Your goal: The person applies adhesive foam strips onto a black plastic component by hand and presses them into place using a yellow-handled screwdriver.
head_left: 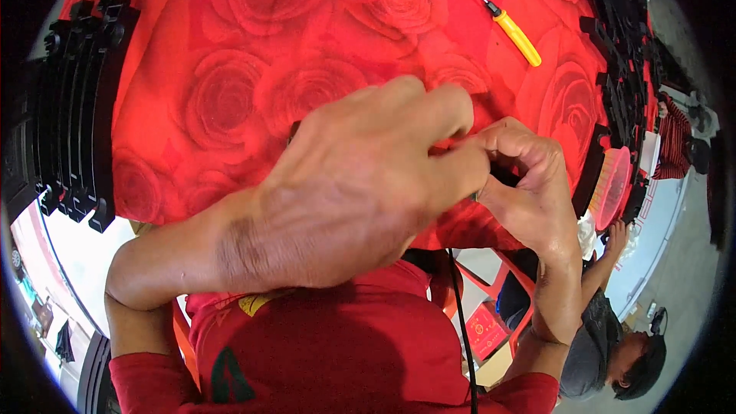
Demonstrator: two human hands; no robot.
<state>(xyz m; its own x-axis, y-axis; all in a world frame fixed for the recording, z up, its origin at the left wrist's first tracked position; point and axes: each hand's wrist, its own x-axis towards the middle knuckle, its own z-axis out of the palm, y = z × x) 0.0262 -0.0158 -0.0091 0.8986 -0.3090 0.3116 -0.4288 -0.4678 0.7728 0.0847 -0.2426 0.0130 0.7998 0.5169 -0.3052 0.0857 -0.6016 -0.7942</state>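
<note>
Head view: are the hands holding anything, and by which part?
Cannot be told fully. The left hand and right hand pinch together over something small and dark, mostly hidden by the fingers. The screwdriver lies untouched on the red cloth.

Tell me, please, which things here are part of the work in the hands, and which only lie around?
In the work:
- left hand
- right hand
- small dark part pinched between their fingers, mostly hidden

Lying about:
- yellow-handled screwdriver on the red rose tablecloth
- stack of black curved parts, left
- black parts, right
- pink basket, right edge
</note>
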